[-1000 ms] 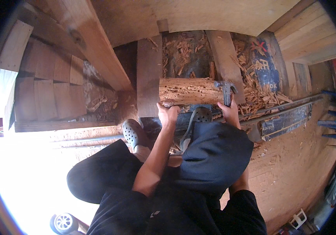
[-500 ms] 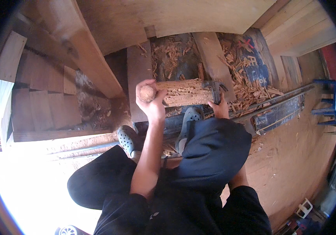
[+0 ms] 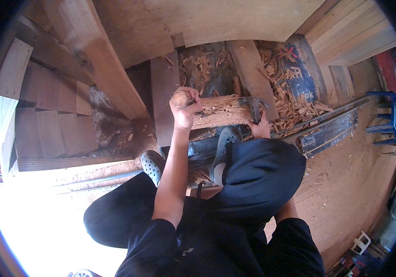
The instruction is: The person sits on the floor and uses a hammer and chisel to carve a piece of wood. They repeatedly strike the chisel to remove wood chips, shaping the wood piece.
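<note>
Wood chips (image 3: pixel 294 108), plank (image 3: pixel 247 62); pitted log (image 3: pixel 223 113); rounded brown piece (image 3: pixel 180 99), clenched in left hand (image 3: pixel 185 119); hammer (image 3: pixel 255 111), grasped in right hand (image 3: pixel 260 128). Advised: firm grip, even log support.

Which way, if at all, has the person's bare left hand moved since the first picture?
Yes: the left hand has moved up the picture, away from the flat brown wooden plank's near end.

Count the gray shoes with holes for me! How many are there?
2. The left shoe is partly behind the left forearm; the right shoe is below the pitted wood, nearer the picture's middle. I see no others.
</note>
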Action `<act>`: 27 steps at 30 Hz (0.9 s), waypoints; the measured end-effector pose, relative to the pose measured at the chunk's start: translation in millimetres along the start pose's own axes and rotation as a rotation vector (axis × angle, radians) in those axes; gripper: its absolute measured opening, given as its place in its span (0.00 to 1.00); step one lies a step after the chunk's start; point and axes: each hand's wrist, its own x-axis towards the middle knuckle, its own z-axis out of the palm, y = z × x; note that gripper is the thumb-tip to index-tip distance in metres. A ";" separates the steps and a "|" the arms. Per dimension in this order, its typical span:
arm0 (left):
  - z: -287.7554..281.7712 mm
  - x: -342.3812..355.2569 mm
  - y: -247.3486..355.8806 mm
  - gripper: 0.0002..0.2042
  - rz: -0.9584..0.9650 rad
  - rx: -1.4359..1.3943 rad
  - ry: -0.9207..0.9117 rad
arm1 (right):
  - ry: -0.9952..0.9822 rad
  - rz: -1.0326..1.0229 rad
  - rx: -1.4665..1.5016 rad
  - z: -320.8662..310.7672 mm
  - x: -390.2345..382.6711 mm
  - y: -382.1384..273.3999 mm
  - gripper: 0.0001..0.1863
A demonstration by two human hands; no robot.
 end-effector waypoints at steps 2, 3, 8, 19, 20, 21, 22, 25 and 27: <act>-1.7 -0.3 0.8 0.18 -0.006 -0.034 -0.004 | -0.001 0.016 0.007 1.7 1.2 1.8 0.51; -2.0 -0.1 0.7 0.17 -0.002 -0.049 -0.008 | -0.001 0.018 0.018 2.8 2.1 2.9 0.51; 1.9 0.0 -1.7 0.18 0.031 0.093 -0.043 | 0.004 0.005 0.002 7.2 6.5 10.2 0.50; 30.2 -19.0 -14.9 0.17 0.107 0.475 -0.358 | 0.018 -0.056 0.141 9.1 8.4 16.1 0.48; 32.5 -20.4 -15.9 0.17 0.122 0.519 -0.404 | 0.013 -0.039 0.110 9.1 8.4 15.3 0.48; 34.8 -21.4 -16.6 0.18 0.141 0.588 -0.441 | 0.008 -0.021 0.079 9.0 8.0 14.3 0.48; 37.7 -23.6 -17.4 0.18 0.129 0.600 -0.465 | 0.013 -0.003 0.051 8.9 7.8 13.3 0.48; 48.2 -30.6 -19.1 0.18 0.147 0.650 -0.553 | 0.057 -0.054 -0.004 8.6 5.4 10.6 0.48; 55.2 -34.8 -20.2 0.17 0.135 0.689 -0.630 | 0.069 -0.055 -0.004 8.4 3.5 9.4 0.47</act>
